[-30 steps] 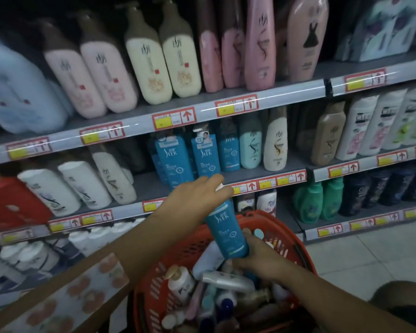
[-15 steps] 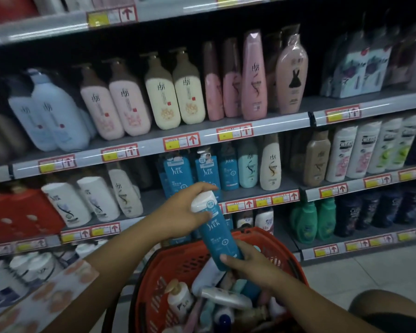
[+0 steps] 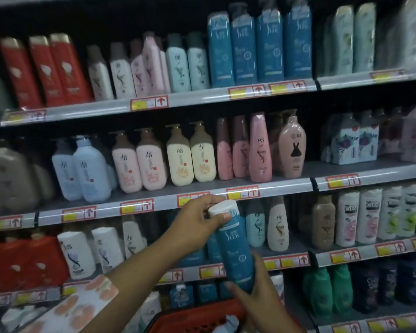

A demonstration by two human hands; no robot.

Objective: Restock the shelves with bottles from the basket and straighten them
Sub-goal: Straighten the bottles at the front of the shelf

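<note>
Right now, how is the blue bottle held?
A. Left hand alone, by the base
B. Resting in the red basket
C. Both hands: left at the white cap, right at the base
C: the left hand grips the blue bottle at its cap, the right hand its base.

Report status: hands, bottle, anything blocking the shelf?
Left hand grips the white cap, right hand holds the base. Blue Sleek bottle upright, above the red basket. Nothing blocking.
</note>
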